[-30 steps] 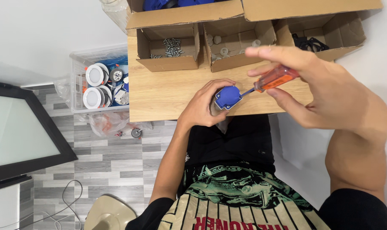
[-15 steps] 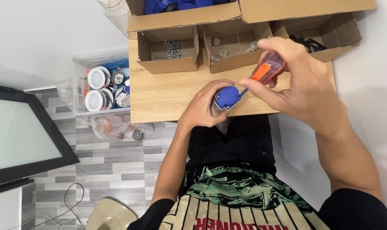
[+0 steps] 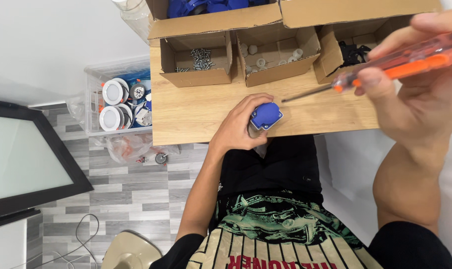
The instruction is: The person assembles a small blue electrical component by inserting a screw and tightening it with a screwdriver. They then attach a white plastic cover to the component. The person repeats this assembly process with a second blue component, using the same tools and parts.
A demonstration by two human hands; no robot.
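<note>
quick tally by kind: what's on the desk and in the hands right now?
Small open cardboard boxes: 3, holding screws, white pieces, black parts
Large cardboard boxes behind them: 2
Blue plastic part: 1, in the left hand
Orange-handled screwdriver: 1, in the right hand
Total: 7

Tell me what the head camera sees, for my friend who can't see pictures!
The left hand holds a small blue part at the edge of a wooden table, while the right hand holds an orange screwdriver raised above it. Three open cardboard boxes of small parts sit behind.
</note>
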